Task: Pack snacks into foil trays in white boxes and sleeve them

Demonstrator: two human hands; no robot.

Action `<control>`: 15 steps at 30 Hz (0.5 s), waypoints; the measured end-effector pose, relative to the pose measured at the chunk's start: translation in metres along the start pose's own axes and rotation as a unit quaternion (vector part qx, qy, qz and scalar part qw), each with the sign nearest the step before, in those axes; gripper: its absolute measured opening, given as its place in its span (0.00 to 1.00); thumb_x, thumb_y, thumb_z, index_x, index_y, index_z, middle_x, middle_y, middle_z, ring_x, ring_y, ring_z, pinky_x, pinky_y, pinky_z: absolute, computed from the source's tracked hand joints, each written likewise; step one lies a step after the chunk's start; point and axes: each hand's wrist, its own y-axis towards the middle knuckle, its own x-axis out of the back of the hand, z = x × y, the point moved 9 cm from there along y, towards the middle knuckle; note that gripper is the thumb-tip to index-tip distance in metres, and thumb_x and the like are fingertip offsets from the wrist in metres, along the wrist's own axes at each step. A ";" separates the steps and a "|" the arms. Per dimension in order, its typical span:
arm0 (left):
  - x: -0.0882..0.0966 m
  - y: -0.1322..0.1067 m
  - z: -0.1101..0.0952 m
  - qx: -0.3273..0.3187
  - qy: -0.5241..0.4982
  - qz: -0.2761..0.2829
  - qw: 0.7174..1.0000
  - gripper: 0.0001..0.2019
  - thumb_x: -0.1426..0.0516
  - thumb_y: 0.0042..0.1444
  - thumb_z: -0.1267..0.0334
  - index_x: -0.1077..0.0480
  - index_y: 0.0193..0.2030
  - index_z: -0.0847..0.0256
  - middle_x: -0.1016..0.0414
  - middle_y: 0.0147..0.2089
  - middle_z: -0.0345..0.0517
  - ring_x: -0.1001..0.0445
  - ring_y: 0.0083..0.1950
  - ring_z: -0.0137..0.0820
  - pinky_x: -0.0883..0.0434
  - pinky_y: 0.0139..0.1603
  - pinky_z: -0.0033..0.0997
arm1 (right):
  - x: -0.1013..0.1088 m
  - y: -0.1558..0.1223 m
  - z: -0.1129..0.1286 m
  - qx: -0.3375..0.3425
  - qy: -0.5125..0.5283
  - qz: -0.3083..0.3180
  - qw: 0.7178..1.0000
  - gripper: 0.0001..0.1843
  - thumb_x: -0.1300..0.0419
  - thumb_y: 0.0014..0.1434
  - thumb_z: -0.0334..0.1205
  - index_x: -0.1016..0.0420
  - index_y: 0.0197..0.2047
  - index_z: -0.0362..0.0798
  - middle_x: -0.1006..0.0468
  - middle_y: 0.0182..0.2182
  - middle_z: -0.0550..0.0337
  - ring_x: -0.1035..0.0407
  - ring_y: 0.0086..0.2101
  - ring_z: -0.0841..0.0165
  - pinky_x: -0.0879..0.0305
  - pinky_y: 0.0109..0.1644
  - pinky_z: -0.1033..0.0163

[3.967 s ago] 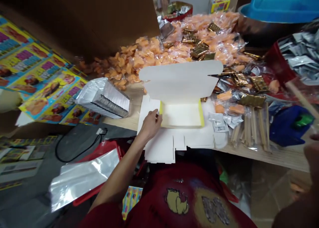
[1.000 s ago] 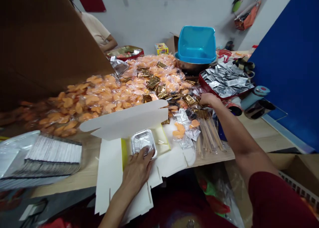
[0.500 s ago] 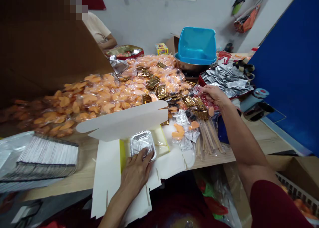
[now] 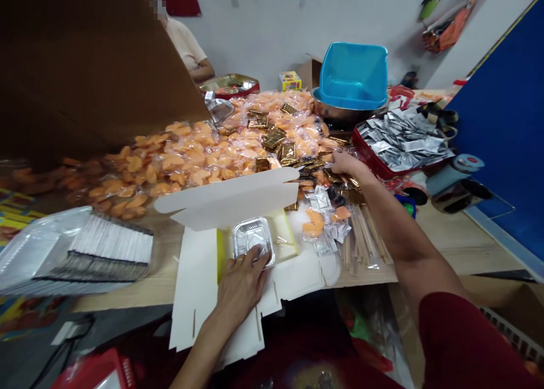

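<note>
My left hand [image 4: 242,278] is closed over the near rim of a small foil tray [image 4: 254,239], its fingertips reaching inside. Under the tray is an unfolded white carton [image 4: 199,270] with yellow inner sides and a raised flap. Stretched to the far side, my right hand [image 4: 346,165] is among the gold packets [image 4: 287,152], fingers drawn together; what they hold, if anything, is hidden. Just right of the carton lie wrapped orange pieces [image 4: 313,224], a silver sachet [image 4: 318,199] and bagged wooden sticks [image 4: 365,236].
Bagged orange pieces [image 4: 191,151] are heaped behind the carton. A stack of foil trays [image 4: 46,247] lies left. On the right are a red-rimmed tin [image 4: 374,159] of silver sachets, a blue basin [image 4: 355,77] and a steel mug [image 4: 459,196]. A co-worker's arm [image 4: 203,70] shows behind a cardboard panel [image 4: 93,54].
My right hand has moved from the red packets beside the sachet tin, left and nearer, to the gold packets. My left hand stays on the foil tray. The view has swung slightly left.
</note>
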 end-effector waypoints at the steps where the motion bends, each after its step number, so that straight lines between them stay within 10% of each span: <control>1: -0.001 0.000 0.000 0.000 -0.001 0.000 1.000 0.17 0.46 0.72 0.63 0.24 0.63 0.53 0.24 0.67 0.55 0.19 0.54 0.50 0.23 0.52 0.54 | 0.003 -0.006 -0.007 -0.003 0.028 -0.001 1.000 0.21 0.32 0.52 0.31 0.21 0.50 0.39 0.16 0.45 0.41 0.22 0.45 0.54 0.28 0.47 0.61; 5: -0.002 0.002 0.002 -0.008 -0.016 -0.003 1.000 0.18 0.47 0.72 0.64 0.24 0.63 0.53 0.24 0.67 0.55 0.19 0.54 0.50 0.24 0.52 0.54 | 0.027 -0.042 -0.035 -0.014 0.175 -0.039 0.984 0.19 0.46 0.68 0.37 0.29 0.60 0.44 0.16 0.45 0.47 0.21 0.38 0.64 0.32 0.33 0.66; 8: 0.003 0.009 -0.001 -0.015 -0.042 0.017 0.999 0.18 0.47 0.72 0.65 0.24 0.63 0.53 0.25 0.68 0.55 0.20 0.55 0.49 0.25 0.54 0.53 | 0.041 -0.085 -0.031 0.012 0.390 -0.059 0.919 0.22 0.47 0.68 0.42 0.35 0.64 0.51 0.18 0.47 0.51 0.23 0.35 0.69 0.41 0.26 0.69; 11: 0.008 0.021 -0.010 -0.020 -0.072 0.060 0.995 0.18 0.46 0.72 0.63 0.25 0.64 0.54 0.25 0.68 0.55 0.20 0.57 0.49 0.26 0.57 0.54 | 0.027 -0.136 0.016 0.059 0.516 0.001 0.855 0.18 0.36 0.61 0.49 0.27 0.53 0.54 0.21 0.38 0.56 0.27 0.28 0.69 0.50 0.22 0.68; 15: 0.002 0.037 -0.017 -0.033 -0.103 0.066 0.992 0.17 0.47 0.74 0.58 0.26 0.64 0.57 0.21 0.56 0.58 0.20 0.55 0.48 0.27 0.57 0.53 | -0.044 -0.203 0.127 0.148 0.523 0.191 0.817 0.20 0.34 0.60 0.57 0.22 0.48 0.54 0.22 0.33 0.57 0.30 0.24 0.69 0.51 0.20 0.66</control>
